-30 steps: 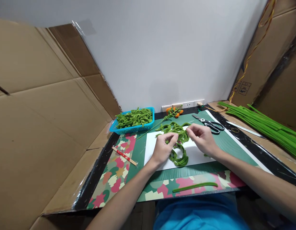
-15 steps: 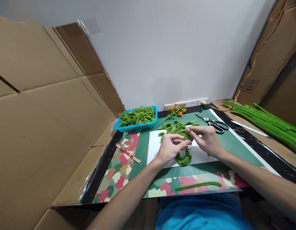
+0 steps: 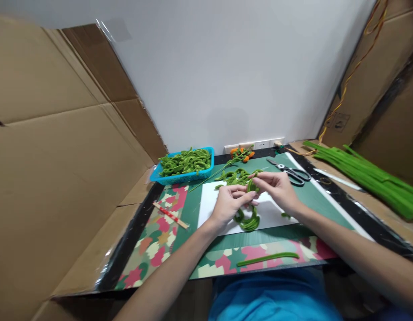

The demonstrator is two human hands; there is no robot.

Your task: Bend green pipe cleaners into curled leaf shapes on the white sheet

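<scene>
I have my left grip and right grip close together on the head feed, both pinched on a fuzzy green piece. It sits in the gap between them, just above the white paper; the right grip has its upper end at the fingertips, and my left grip closes on it lower down, though the fingers hide part of it from me.

Just below the left grip I see a curved cluster of green pieces lying on the paper. Beyond both grips a looser heap of green pieces spreads over the paper's far edge, and a flower sprig with orange heads lies farther out.

Past the left grip, at the far left of the desk, stands a blue basket full of green pieces. Nearer on that side are chopsticks with a red band. Beyond my right grip lie scissors, blades parted, and well to its right a bundle of green stems. Closer to me than either grip, a single green strip lies along the desk's near edge.
</scene>
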